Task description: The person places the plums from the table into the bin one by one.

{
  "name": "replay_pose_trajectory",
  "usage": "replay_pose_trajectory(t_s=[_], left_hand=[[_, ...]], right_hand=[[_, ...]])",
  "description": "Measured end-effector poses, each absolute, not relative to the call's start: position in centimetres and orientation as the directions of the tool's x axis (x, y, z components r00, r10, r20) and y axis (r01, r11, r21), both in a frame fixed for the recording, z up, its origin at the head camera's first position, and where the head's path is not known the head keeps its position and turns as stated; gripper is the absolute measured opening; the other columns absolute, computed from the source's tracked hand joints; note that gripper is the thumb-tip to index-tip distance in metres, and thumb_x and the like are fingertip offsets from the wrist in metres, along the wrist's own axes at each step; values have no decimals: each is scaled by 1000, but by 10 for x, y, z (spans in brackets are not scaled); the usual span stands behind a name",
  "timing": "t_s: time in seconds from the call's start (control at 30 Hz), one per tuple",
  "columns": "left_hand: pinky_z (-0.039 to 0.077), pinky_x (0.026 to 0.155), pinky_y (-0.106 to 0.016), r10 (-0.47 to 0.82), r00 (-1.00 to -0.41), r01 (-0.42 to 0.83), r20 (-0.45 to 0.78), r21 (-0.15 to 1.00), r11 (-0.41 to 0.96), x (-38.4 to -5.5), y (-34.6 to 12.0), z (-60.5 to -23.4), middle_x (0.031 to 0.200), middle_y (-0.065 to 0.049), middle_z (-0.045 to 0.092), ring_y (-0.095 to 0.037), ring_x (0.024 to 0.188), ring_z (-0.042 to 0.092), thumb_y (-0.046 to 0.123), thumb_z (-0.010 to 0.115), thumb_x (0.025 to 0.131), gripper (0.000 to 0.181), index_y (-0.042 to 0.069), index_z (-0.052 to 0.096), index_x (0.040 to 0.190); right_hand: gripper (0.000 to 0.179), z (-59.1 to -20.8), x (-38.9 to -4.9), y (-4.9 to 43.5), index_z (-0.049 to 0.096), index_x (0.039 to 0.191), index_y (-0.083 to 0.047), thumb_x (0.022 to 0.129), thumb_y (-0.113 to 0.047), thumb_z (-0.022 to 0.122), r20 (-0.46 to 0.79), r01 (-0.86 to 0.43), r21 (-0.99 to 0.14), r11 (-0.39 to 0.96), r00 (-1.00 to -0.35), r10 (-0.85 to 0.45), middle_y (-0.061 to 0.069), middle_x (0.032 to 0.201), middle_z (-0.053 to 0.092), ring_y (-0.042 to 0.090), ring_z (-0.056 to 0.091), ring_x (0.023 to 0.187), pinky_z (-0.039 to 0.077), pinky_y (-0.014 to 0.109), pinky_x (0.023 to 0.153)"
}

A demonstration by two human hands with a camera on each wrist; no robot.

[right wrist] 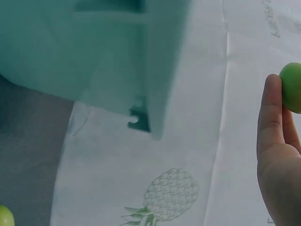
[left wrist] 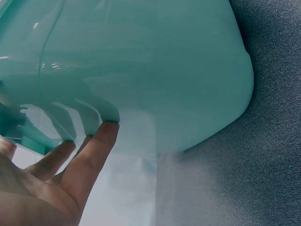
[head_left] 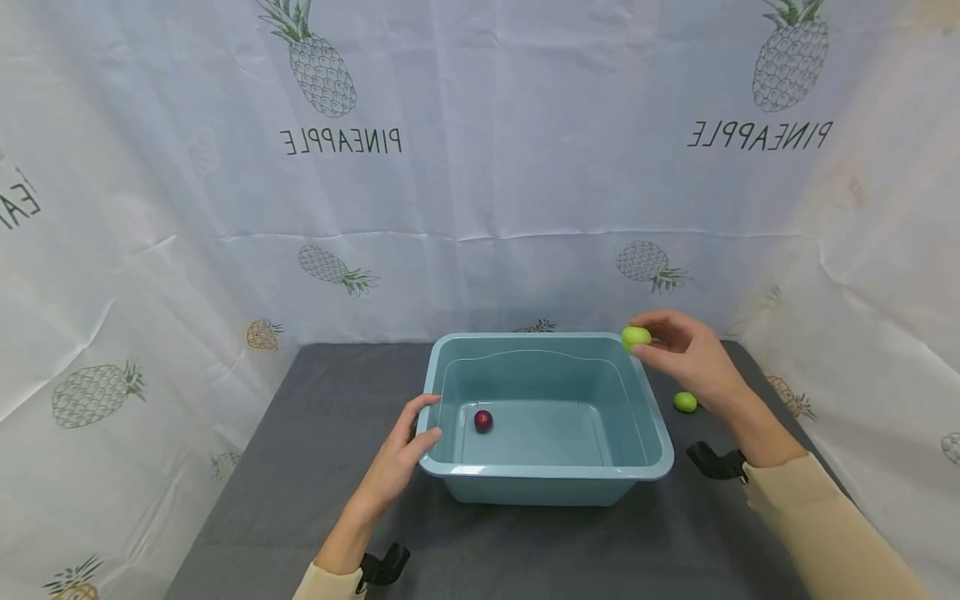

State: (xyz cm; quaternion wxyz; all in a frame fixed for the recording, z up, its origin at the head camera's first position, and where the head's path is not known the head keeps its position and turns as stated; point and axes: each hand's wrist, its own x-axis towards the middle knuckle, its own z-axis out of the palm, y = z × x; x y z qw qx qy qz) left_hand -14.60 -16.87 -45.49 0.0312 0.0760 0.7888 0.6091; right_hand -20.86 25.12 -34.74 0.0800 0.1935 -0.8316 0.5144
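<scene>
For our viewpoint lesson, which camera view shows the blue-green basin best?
The head view: it shows inside the basin and nearly all its rim. The left wrist view shows part of an outer wall, touched by the left hand; the right wrist view, only part of the outside, cut off.

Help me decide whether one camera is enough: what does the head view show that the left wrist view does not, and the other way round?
Only the head view: the right hand holding a green fruit near the right side of the blue basin, another green fruit on the table, and a dark red fruit inside the basin.

Only the left wrist view: fingertips of the left hand touching the basin's outer wall.

Both: the basin, the left hand, the gray tabletop and pale backdrop cloth.
</scene>
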Motion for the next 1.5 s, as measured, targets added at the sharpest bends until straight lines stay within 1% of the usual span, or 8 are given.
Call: replay_pose_trajectory(t_s=[0.1, 0.33, 0.53, 0.77, 0.93, 1.03, 1.33, 1.5], left_hand=[[37, 105, -62, 159, -986, 83, 44, 966, 246, -146, -169, -455, 160, -14, 28, -40, 139, 38, 31, 55, 105, 46, 28, 41, 148], [37, 106, -62, 157, -987, 85, 46, 964, 250, -146, -169, -455, 160, -15, 28, -41, 139, 38, 29, 54, 105, 45, 28, 41, 148], [37, 105, -62, 151, -987, 84, 46, 963, 255, -145, -169, -454, 159, -15, 30, -40, 137, 40, 23, 53, 105, 44, 28, 42, 148], [38, 105, -62, 156, -986, 90, 52, 964, 249, -145, -169, -454, 159, -15, 30, -40, 137, 40, 29, 55, 105, 45, 27, 42, 148], [39, 104, -62, 153, -987, 90, 52, 963, 254, -145, -169, -454, 159, -16, 30, -41, 137, 40, 29, 55, 105, 45, 27, 42, 147], [37, 106, -63, 151, -988, 83, 45, 963, 257, -145, -168, -454, 160, -15, 30, -41, 137, 40, 29, 55, 105, 45, 28, 42, 148], [39, 104, -62, 154, -987, 90, 51, 963, 256, -144, -168, -453, 159, -17, 31, -41, 136, 41, 30, 55, 104, 45, 26, 42, 148], [38, 105, -62, 151, -987, 86, 49, 963, 254, -144, -168, -453, 159, -16, 31, -41, 136, 41, 31, 55, 104, 45, 27, 42, 148]], right_hand=[[37, -341, -211, 245, 61, 130, -1, 96, -8, 71, 349, -424, -820, 384, -903, -252, -4, 120, 64, 8, 63, 109, 49, 17, 88], [36, -329, -216, 233, 60, 129, 5, 96, -5, 70, 365, -454, -837, 307, -879, -306, -3, 121, 63, 10, 63, 109, 50, 19, 88], [34, -320, -218, 226, 63, 130, -2, 97, -8, 69, 341, -444, -850, 285, -875, -345, 1, 126, 63, 8, 63, 112, 52, 21, 87], [35, -315, -224, 218, 62, 130, 1, 97, -7, 69, 345, -459, -850, 259, -856, -386, 3, 127, 61, 12, 63, 113, 52, 23, 87], [37, -316, -229, 212, 61, 131, 2, 97, -7, 69, 343, -465, -842, 275, -854, -392, 3, 126, 62, 13, 64, 110, 52, 24, 88], [36, -316, -232, 209, 60, 130, 3, 96, -8, 70, 339, -462, -843, 274, -853, -397, 4, 125, 62, 17, 65, 109, 52, 25, 88], [34, -312, -239, 194, 60, 126, 2, 95, -6, 70, 319, -433, -870, 235, -858, -403, 13, 124, 59, 19, 65, 107, 54, 28, 86], [33, -313, -245, 187, 58, 125, 4, 95, -5, 70, 313, -427, -878, 214, -853, -417, 15, 124, 58, 20, 62, 109, 53, 28, 84]])
